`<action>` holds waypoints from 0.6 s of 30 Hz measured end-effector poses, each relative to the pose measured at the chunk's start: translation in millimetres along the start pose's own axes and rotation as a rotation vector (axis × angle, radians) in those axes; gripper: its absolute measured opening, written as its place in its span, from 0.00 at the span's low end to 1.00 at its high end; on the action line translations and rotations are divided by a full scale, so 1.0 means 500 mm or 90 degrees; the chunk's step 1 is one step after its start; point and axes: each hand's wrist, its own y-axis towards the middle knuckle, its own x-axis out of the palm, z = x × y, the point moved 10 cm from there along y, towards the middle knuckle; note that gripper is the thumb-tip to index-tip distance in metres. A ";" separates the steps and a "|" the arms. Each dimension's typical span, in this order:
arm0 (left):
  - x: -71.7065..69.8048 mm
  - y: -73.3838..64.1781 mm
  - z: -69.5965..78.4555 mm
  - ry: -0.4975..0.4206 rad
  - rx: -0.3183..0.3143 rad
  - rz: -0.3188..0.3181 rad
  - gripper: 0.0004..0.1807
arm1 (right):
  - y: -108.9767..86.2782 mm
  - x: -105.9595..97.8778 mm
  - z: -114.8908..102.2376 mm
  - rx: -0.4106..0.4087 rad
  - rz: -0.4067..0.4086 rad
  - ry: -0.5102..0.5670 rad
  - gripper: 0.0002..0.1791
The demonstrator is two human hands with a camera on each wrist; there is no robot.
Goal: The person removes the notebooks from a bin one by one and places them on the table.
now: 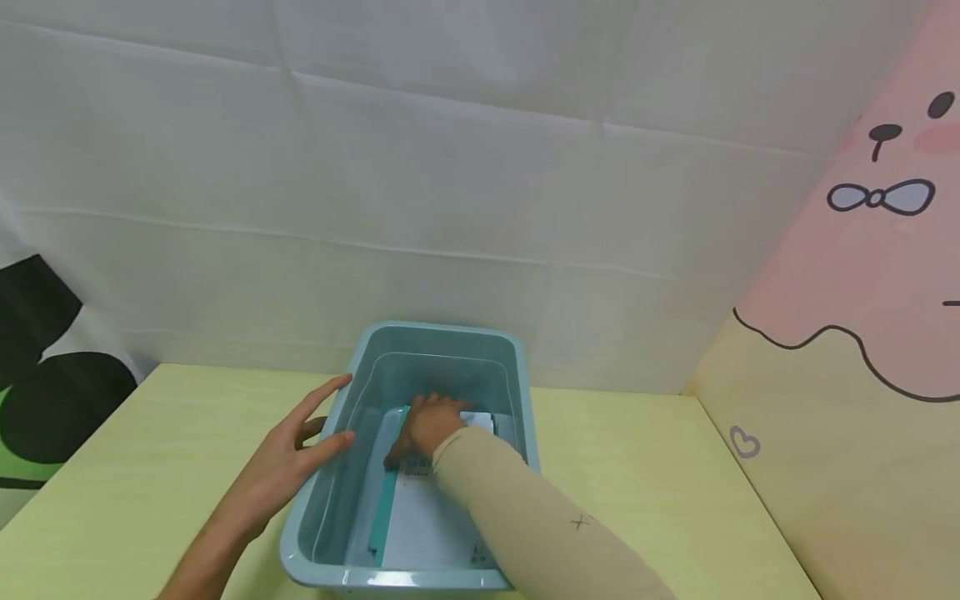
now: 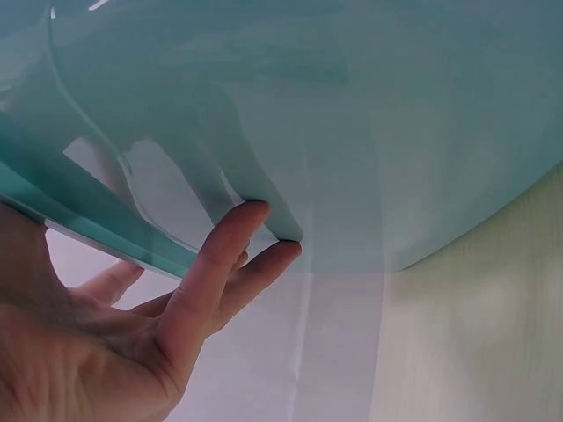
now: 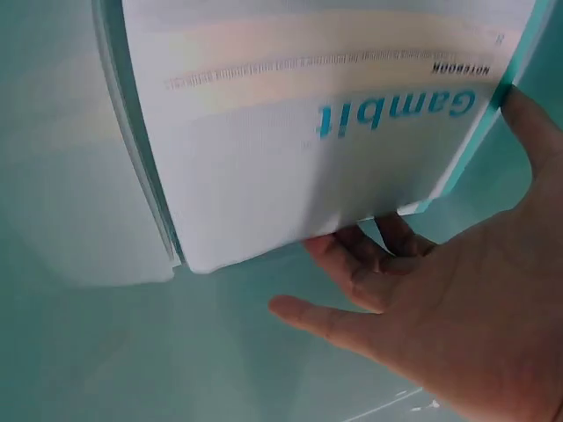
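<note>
A blue-green plastic bin (image 1: 405,577) stands on the table, and inside it lies a white notebook (image 1: 431,521) with a teal edge, printed "Gambit". My right hand (image 1: 435,423) reaches into the bin and grips the notebook near its far end. In the right wrist view, some fingers of the right hand (image 3: 475,299) curl at the notebook's (image 3: 255,167) end edge, while one digit lies at its teal side. My left hand (image 1: 288,458) is at the bin's left side, thumb and forefinger spread at the rim. The left wrist view shows its straight fingertips (image 2: 255,211) against the bin wall.
The pale yellow table (image 1: 637,492) extends on both sides of the bin. A white cloth wall (image 1: 450,183) rises close behind it. A wall panel with a pink cartoon figure (image 1: 862,267) borders the right side, and black and green shapes (image 1: 63,408) show at left.
</note>
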 end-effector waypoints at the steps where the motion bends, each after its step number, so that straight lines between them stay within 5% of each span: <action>1: -0.001 -0.001 0.000 0.002 0.000 0.001 0.39 | -0.002 -0.001 0.000 0.001 -0.005 0.005 0.57; 9: -0.006 -0.004 0.001 0.019 0.007 0.011 0.39 | -0.011 -0.012 0.003 0.008 -0.009 0.014 0.43; 18: -0.006 -0.002 0.007 0.022 0.013 0.017 0.39 | -0.016 -0.017 0.013 0.013 -0.041 0.071 0.47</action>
